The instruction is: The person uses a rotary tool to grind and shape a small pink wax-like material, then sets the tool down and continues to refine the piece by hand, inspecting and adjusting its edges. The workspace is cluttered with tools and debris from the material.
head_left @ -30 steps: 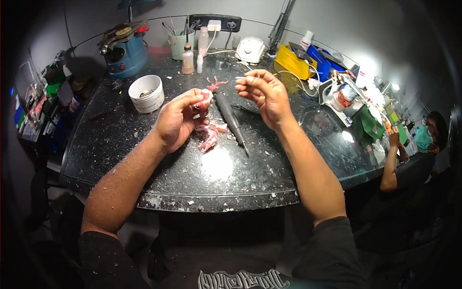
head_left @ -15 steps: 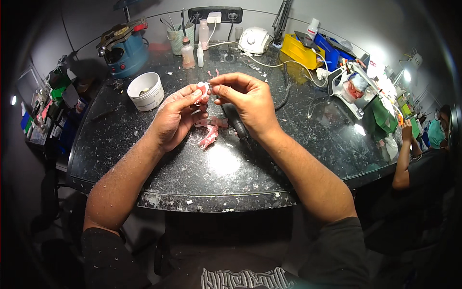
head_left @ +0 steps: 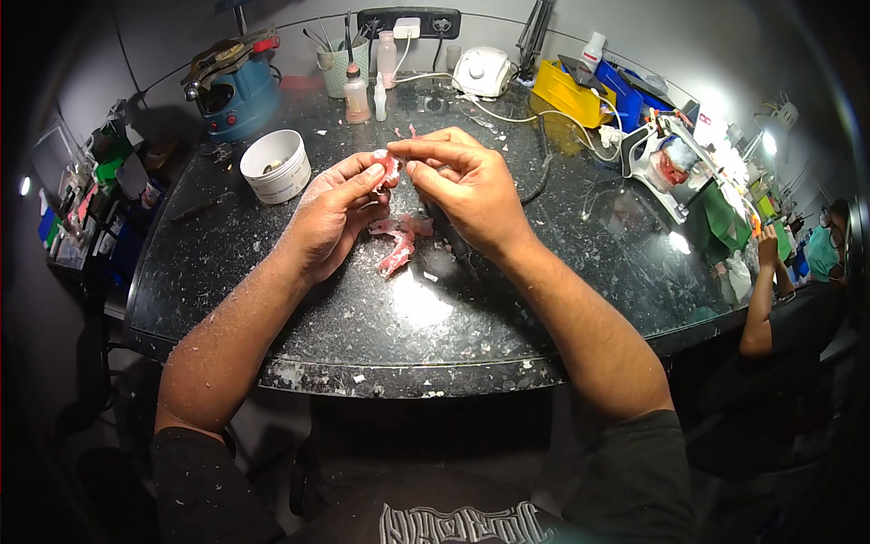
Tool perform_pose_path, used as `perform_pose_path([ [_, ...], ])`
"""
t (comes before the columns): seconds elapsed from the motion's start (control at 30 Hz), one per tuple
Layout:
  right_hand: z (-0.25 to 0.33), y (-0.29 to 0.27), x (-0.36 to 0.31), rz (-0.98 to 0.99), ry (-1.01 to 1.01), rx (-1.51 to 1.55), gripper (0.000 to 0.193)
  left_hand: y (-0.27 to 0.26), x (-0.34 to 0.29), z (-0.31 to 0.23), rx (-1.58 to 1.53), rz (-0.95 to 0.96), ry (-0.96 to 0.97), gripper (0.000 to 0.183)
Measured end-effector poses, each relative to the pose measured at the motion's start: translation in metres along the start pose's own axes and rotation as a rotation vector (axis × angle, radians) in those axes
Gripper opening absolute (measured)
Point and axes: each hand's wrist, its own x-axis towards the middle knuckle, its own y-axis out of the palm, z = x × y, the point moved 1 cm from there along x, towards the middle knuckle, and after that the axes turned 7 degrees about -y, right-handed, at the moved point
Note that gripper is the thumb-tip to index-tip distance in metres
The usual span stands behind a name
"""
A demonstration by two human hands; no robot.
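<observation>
My left hand (head_left: pixel 328 210) is closed, its thumb and fingertips pinching a small pink-and-white denture piece (head_left: pixel 390 170) above the table. My right hand (head_left: pixel 467 186) comes in from the other side. Its index finger reaches the top edge of the piece, and the thumb stands apart from that finger with nothing visible between them. Below the hands lie broken pink pieces with white residue (head_left: pixel 397 252). A black handpiece (head_left: pixel 453 238) rests on the table, partly hidden under my right hand. A small white chip (head_left: pixel 430 276) lies near the pink pieces.
On the speckled black table (head_left: pixel 362 335), a white tub (head_left: pixel 275 169) stands left. Behind are a blue machine (head_left: pixel 240 102), bottles (head_left: pixel 356 98), a tool cup (head_left: pixel 337 71) and a white control box (head_left: pixel 481 72). Right are a yellow bin (head_left: pixel 569 93), a white articulator (head_left: pixel 654 168) and another person (head_left: pixel 807 290).
My right index finger has straightened and moved onto the top of the denture piece, and the thumb has drawn apart from it. A white chip now shows beside the pink pieces.
</observation>
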Motion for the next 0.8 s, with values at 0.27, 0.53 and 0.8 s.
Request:
perform_pose_path([
  [0.27,-0.002,-0.008,0.007,-0.011,-0.02,0.072,0.025,-0.004,0.0,-0.002,0.01,-0.054,0.019,0.024],
  [0.53,0.017,-0.005,0.005,0.212,-0.586,-1.159,0.05,-0.005,-0.002,-0.003,0.037,-0.131,0.034,0.026],
  [0.8,0.015,-0.005,0.004,0.181,-0.684,-1.28,0.049,-0.003,0.0,-0.003,0.027,-0.091,0.025,0.025],
])
